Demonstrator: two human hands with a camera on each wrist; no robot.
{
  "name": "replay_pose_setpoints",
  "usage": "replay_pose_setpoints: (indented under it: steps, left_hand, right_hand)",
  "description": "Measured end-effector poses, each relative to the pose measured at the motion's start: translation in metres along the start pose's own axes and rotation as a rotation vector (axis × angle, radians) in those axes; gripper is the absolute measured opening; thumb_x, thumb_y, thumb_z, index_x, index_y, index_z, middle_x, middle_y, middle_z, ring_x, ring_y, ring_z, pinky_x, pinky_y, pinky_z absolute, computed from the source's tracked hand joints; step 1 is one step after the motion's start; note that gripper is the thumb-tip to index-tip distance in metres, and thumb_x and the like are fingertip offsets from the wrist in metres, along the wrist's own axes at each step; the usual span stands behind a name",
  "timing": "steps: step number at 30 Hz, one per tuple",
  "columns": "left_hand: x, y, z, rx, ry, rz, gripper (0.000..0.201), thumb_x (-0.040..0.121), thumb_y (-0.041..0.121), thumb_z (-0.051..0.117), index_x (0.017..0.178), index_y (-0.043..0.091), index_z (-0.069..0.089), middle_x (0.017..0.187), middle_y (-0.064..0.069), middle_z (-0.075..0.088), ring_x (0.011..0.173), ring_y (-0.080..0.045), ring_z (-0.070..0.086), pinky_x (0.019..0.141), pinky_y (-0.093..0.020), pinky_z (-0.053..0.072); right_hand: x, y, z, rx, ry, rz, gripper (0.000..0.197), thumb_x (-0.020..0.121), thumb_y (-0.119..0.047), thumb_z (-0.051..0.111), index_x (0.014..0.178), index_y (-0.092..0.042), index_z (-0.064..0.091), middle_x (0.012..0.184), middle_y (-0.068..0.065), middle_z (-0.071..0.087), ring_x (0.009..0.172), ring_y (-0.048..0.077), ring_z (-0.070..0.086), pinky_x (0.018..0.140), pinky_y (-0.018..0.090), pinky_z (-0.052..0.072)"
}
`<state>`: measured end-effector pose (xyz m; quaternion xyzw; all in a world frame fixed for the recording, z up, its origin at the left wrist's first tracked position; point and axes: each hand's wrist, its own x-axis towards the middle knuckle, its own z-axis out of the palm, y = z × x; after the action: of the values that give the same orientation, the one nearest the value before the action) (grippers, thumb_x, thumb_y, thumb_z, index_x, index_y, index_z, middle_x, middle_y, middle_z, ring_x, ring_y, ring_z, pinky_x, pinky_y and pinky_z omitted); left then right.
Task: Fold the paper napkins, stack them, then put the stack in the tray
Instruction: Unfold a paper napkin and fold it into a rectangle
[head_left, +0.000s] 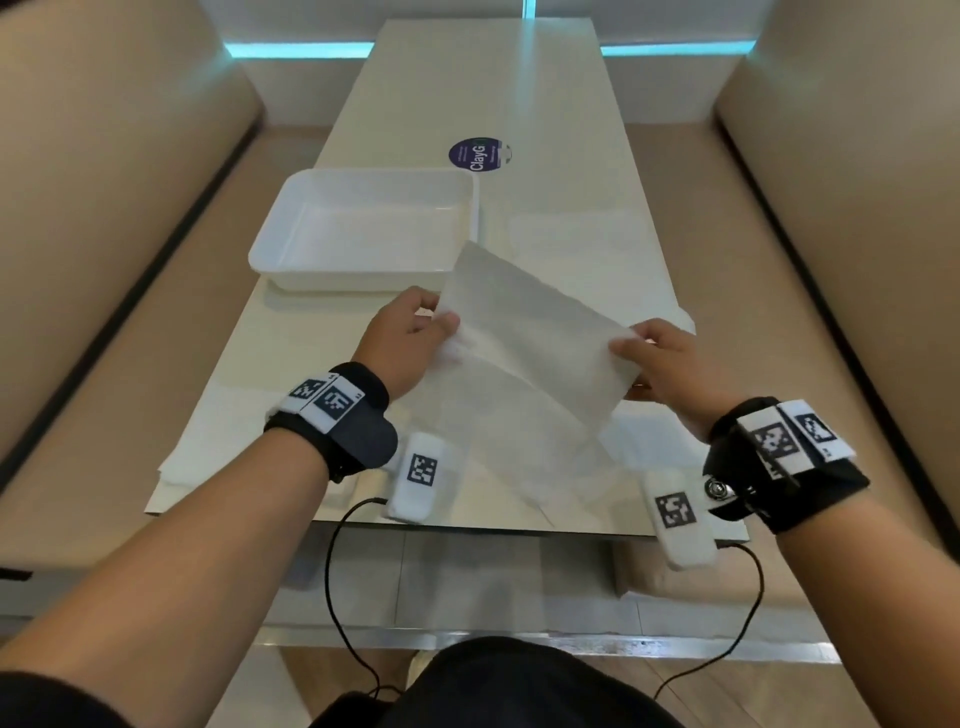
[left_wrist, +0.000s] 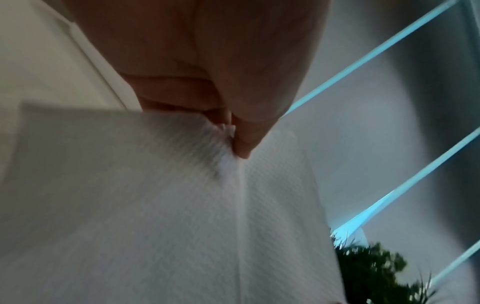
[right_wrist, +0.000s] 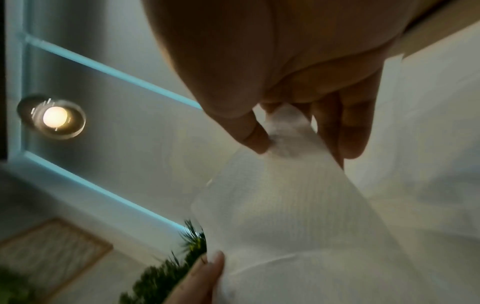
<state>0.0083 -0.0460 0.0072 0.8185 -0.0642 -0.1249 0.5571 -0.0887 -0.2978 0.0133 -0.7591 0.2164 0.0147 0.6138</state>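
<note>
A white paper napkin (head_left: 524, 332) is lifted above the table, bent along a crease, with its lower part draping down to the tabletop. My left hand (head_left: 415, 332) pinches its left edge between thumb and fingers; the same pinch shows close up on the napkin (left_wrist: 182, 205) in the left wrist view. My right hand (head_left: 660, 364) pinches the right corner, seen on the napkin (right_wrist: 285, 205) in the right wrist view. The empty white tray (head_left: 270, 244) stands beyond my left hand. More flat napkins (head_left: 571, 234) lie to the right of the tray.
The long white table (head_left: 467, 78) runs away from me between two beige benches (head_left: 104, 208). A round blue sticker (head_left: 475, 153) sits beyond the tray. Other flat napkins (head_left: 176, 467) lie near the table's front left corner. Black cables hang from my wrist units.
</note>
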Motion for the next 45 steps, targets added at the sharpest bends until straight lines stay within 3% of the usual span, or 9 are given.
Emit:
replay_pose_setpoints:
  steps: [4,14,19,22,25,30,34,39,45]
  left_hand:
    - [-0.008,0.004,0.006,-0.204,0.075,-0.072,0.010,0.095,0.025,0.059,0.102,0.018,0.060,0.100,-0.009,0.072,0.080,-0.021,0.069,0.073,-0.033,0.056]
    - [-0.029,-0.024,0.008,-0.223,0.120,-0.161,0.021,0.090,0.035,0.063,0.109,0.034,0.055,0.105,-0.003,0.064,0.091,-0.017,0.060,0.073,-0.029,0.044]
    - [-0.040,-0.029,0.006,-0.250,0.145,-0.133,0.015,0.094,0.025,0.058,0.108,0.032,0.056,0.098,0.005,0.063,0.086,-0.015,0.062,0.078,-0.030,0.051]
    - [-0.044,-0.029,0.003,-0.240,0.101,-0.126,0.012,0.095,0.024,0.055,0.095,0.031,0.065,0.106,0.007,0.062,0.087,-0.012,0.056,0.074,-0.027,0.047]
    - [-0.045,-0.026,-0.002,-0.319,0.015,-0.139,0.015,0.087,0.032,0.059,0.094,0.032,0.072,0.114,-0.001,0.066,0.107,-0.026,0.058,0.097,-0.046,0.047]
    - [-0.051,-0.021,-0.013,-0.435,-0.132,-0.129,0.037,0.070,0.016,0.077,0.106,0.020,0.070,0.106,-0.004,0.070,0.100,-0.020,0.065,0.094,-0.035,0.050]
    - [-0.056,-0.020,-0.021,-0.153,-0.118,-0.040,0.040,0.074,0.002,0.078,0.108,0.022,0.069,0.107,-0.008,0.071,0.100,-0.024,0.068,0.093,-0.035,0.054]
    - [-0.059,-0.016,-0.028,0.064,-0.024,0.081,0.014,0.081,0.024,0.076,0.094,0.030,0.074,0.092,-0.011,0.070,0.087,-0.027,0.064,0.085,-0.037,0.055]
    - [-0.064,-0.015,-0.031,0.237,0.008,0.150,0.008,0.079,0.036,0.077,0.084,0.035,0.071,0.110,0.012,0.053,0.103,-0.006,0.049,0.087,-0.018,0.037]
  right_hand:
    - [0.002,-0.001,0.004,0.131,-0.032,0.033,0.045,0.083,-0.022,0.072,0.119,-0.012,0.047,0.104,0.010,0.069,0.091,0.026,0.071,0.082,0.041,0.057]
    - [0.004,0.011,0.012,0.138,0.141,0.019,0.051,0.090,-0.028,0.062,0.132,-0.019,0.035,0.091,0.004,0.065,0.085,0.022,0.065,0.085,0.047,0.052]
    - [-0.007,0.010,0.005,0.029,-0.038,-0.053,0.095,0.063,-0.033,0.087,0.135,-0.042,0.026,0.123,0.004,0.052,0.109,0.019,0.060,0.086,0.041,0.056]
    - [-0.013,0.012,0.005,-0.165,-0.106,-0.145,0.082,0.060,-0.019,0.088,0.127,-0.037,0.046,0.133,-0.001,0.046,0.093,0.019,0.068,0.086,0.036,0.055]
    - [-0.016,0.013,0.004,-0.258,-0.127,-0.191,0.067,0.058,-0.019,0.089,0.112,-0.045,0.059,0.137,-0.006,0.039,0.095,0.020,0.065,0.090,0.034,0.053]
    - [-0.023,0.014,0.008,-0.374,-0.206,-0.176,0.070,0.058,-0.015,0.090,0.114,-0.044,0.060,0.139,-0.010,0.025,0.100,0.008,0.052,0.074,0.008,0.044]
    - [-0.023,0.017,0.012,-0.464,-0.200,-0.199,0.045,0.066,-0.014,0.086,0.099,-0.039,0.068,0.133,-0.006,0.041,0.090,0.010,0.057,0.073,0.011,0.044]
    - [-0.023,0.010,0.009,-0.373,-0.173,-0.200,0.016,0.077,-0.021,0.077,0.078,-0.036,0.072,0.096,0.017,0.069,0.088,0.037,0.061,0.075,0.030,0.048]
    - [-0.026,0.002,0.000,-0.351,-0.179,-0.222,0.008,0.084,-0.027,0.070,0.091,-0.024,0.069,0.100,-0.010,0.070,0.094,0.013,0.063,0.093,0.038,0.046]
